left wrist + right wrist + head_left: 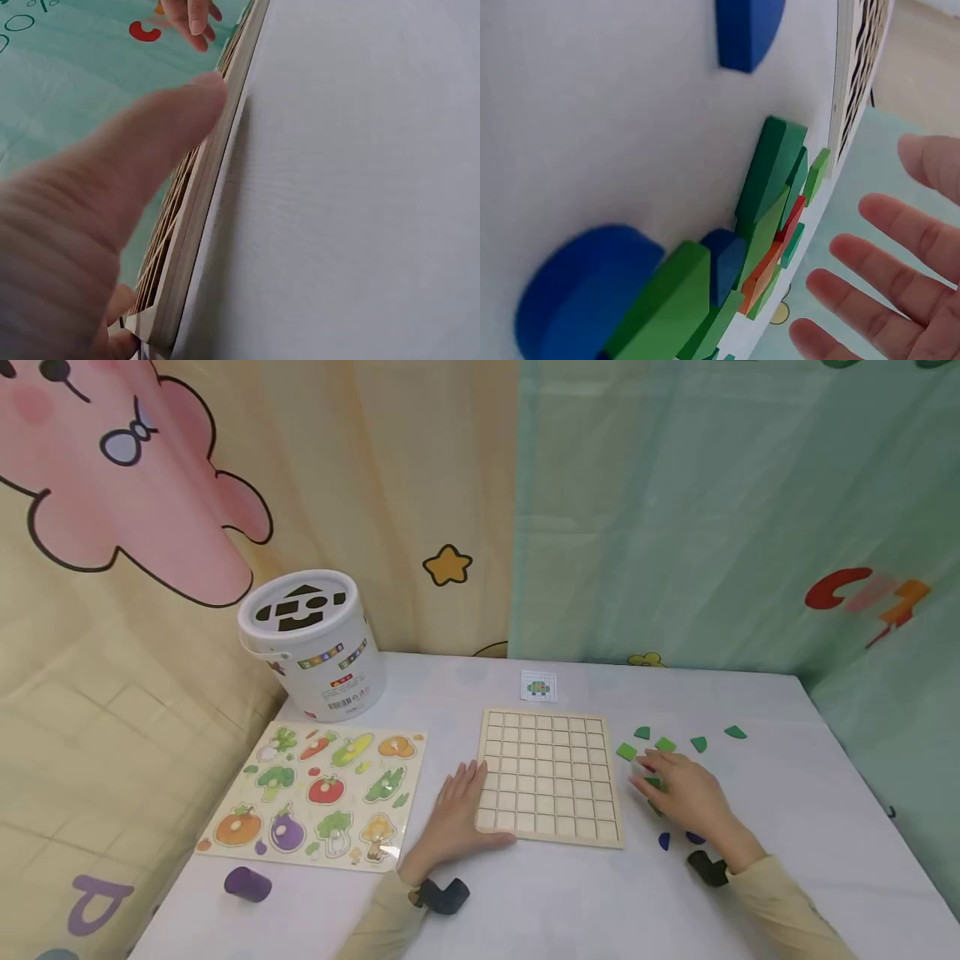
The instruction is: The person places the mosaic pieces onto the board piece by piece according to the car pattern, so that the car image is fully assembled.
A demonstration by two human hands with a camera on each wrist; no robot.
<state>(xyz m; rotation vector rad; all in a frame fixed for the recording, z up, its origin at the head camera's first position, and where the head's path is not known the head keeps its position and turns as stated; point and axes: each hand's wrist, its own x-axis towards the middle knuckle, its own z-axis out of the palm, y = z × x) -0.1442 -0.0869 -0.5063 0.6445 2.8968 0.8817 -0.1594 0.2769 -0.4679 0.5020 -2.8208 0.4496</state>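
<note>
A wooden grid board [551, 777] lies flat on the white table, its square cells bare. My left hand [457, 818] rests at its near left corner, straight fingers along the left edge and thumb along the near edge. In the left wrist view the thumb [165, 135] lies over the rim. My right hand [686, 793] hovers over loose pieces right of the board, fingers spread and holding nothing. Around it are light green squares [627, 752], dark green rounded pieces [699, 744] and blue half-rounds [664, 841]. The right wrist view also shows a red piece [790, 225] and an orange piece [760, 277].
A small pattern card [538, 687] lies beyond the board. To the left is a vegetable puzzle board [311, 797], with a white bucket [318, 647] behind it and a purple cylinder [247, 884] in front. Printed curtains [660, 510] hang behind the table.
</note>
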